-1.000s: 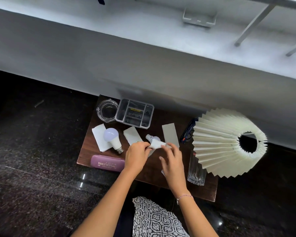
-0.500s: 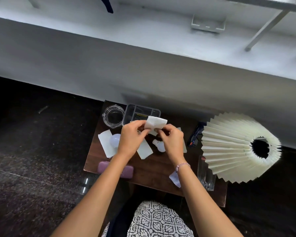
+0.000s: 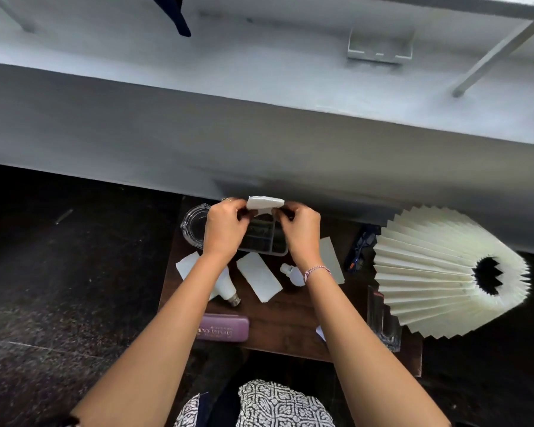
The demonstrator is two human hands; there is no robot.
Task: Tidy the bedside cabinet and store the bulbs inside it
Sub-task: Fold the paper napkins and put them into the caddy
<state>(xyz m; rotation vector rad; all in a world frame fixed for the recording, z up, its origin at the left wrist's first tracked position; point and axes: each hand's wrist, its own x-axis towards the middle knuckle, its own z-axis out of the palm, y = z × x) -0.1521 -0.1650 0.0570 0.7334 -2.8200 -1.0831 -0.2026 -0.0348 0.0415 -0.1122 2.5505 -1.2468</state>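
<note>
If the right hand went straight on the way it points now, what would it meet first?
The right hand points forward, pinching the folded white paper with the left hand. Beyond the paper, the grey wall behind the cabinet probably comes first; depth is unclear.

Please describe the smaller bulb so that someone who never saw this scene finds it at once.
On the brown cabinet top, left of the pleated lampshade, the smaller bulb lies between a folded white paper and a pale strip. It is shorter than the other bulb farther left.
</note>
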